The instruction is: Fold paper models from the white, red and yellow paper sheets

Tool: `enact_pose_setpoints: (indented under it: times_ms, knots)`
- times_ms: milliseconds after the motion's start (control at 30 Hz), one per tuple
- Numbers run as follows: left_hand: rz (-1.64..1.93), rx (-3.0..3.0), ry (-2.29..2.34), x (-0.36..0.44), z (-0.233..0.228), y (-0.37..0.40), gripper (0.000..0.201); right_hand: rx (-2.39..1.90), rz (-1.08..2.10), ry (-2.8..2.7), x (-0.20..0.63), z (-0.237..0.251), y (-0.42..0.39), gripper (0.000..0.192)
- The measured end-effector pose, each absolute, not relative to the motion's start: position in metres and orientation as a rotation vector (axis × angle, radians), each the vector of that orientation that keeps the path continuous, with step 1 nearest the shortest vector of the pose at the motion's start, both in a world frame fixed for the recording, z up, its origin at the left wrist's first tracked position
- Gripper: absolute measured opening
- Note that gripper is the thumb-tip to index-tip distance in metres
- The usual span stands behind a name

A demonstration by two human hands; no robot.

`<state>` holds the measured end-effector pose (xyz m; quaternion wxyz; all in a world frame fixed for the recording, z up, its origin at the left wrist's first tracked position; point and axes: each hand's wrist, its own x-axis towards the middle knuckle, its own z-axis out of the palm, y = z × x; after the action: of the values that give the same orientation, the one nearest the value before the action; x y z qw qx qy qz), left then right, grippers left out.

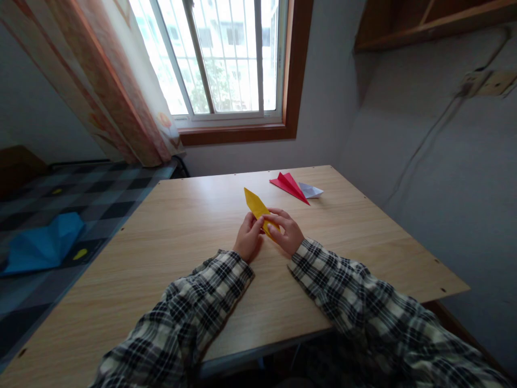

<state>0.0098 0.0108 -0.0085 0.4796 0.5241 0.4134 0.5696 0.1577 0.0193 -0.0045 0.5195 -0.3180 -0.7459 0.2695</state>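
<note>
A folded yellow paper (255,204), long and pointed, lies on the wooden table (186,226) with its tip aimed away from me. My left hand (247,239) pinches its near end from the left. My right hand (286,230) grips the same end from the right, fingers curled over the paper. Both arms wear plaid sleeves. The near part of the yellow paper is hidden under my fingers.
A folded red paper plane (289,185) and a folded white paper (311,190) lie further back on the table. A bed with a checked cover (60,215) and a blue cloth (42,245) is at left. Window, curtain and walls are behind.
</note>
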Motion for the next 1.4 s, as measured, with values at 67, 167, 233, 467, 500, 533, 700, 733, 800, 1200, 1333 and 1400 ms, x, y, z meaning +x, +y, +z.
enact_pose_setpoints:
  times_ms: [67, 167, 233, 467, 500, 533, 700, 733, 800, 1200, 1333, 1400]
  knots:
    - [1.376, 1.305, 1.033, 0.008, -0.008, 0.011, 0.029, -0.748, 0.665, -1.73, 0.159, -0.004, 0.021, 0.024]
    - [1.34, 1.295, 1.005, 0.008, -0.009, 0.011, 0.03, -0.787, 0.712, -1.648, 0.158, -0.005, 0.023, 0.015]
    - [1.318, 1.288, 0.976, 0.009, -0.01, 0.012, 0.033, -0.835, 0.802, -1.558, 0.156, -0.007, 0.025, 0.014]
    - [1.252, 1.3, 0.932, 0.008, -0.008, 0.012, 0.038, -0.812, 1.234, -1.236, 0.154, -0.022, 0.032, 0.047]
    - [1.248, 1.3, 0.933, 0.008, -0.007, 0.011, 0.039, -0.817, 1.289, -1.221, 0.154, -0.023, 0.034, 0.046]
    - [1.245, 1.3, 0.932, 0.008, -0.007, 0.011, 0.039, -0.823, 1.343, -1.212, 0.155, -0.024, 0.035, 0.044]
    - [1.198, 1.332, 0.917, 0.007, -0.01, 0.012, 0.041, -0.83, 1.463, -1.209, 0.156, -0.022, 0.037, 0.045]
    - [1.188, 1.34, 0.918, 0.007, -0.011, 0.012, 0.041, -0.828, 1.463, -1.203, 0.156, -0.021, 0.037, 0.046]
    - [1.168, 1.348, 0.915, 0.006, -0.013, 0.013, 0.042, -0.823, 1.464, -1.194, 0.156, -0.02, 0.037, 0.047]
    - [1.11, 1.312, 0.915, 0.007, -0.007, 0.011, 0.041, -0.802, 1.425, -1.17, 0.156, -0.02, 0.039, 0.043]
    - [1.004, 1.313, 0.848, 0.005, -0.004, 0.009, 0.043, -0.825, 1.38, -1.169, 0.157, -0.019, 0.04, 0.043]
    - [0.985, 1.308, 0.821, 0.004, -0.004, 0.009, 0.044, -0.836, 1.369, -1.17, 0.157, -0.02, 0.041, 0.043]
